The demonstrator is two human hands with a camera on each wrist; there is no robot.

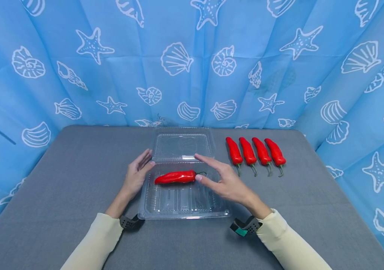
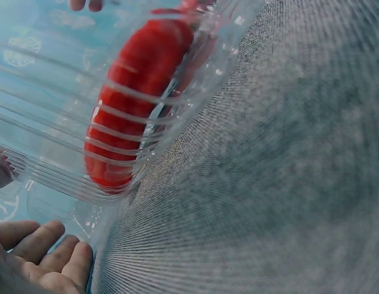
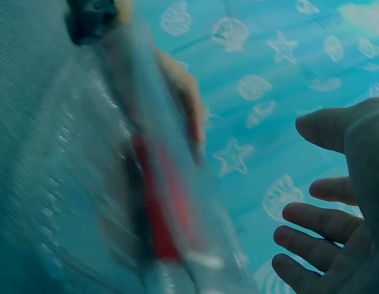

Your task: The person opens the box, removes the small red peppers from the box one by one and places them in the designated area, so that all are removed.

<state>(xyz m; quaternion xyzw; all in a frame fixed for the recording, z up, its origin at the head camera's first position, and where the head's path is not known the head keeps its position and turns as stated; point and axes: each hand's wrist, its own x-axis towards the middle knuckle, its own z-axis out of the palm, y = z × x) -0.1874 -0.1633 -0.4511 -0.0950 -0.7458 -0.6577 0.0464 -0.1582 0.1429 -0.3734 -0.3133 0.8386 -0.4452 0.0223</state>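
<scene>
A clear plastic clamshell box (image 1: 185,204) lies on the grey table with its lid (image 1: 182,146) folded back. One red chili pepper (image 1: 175,177) rests crosswise inside, its stem to the right; the left wrist view shows this pepper (image 2: 134,98) through the ribbed wall. My left hand (image 1: 136,174) is at the box's left side, thumb near the rim; whether it touches the plastic I cannot tell. Over the box's right part hovers my right hand (image 1: 227,180), thumb by the pepper's stem. In the right wrist view that hand (image 3: 336,226) has spread fingers with nothing between them.
Several red peppers (image 1: 262,152) lie in a row on the table (image 1: 300,210), right of the lid, stems toward me. A blue curtain (image 1: 192,75) with white shells and starfish hangs behind the table's back edge and down both sides.
</scene>
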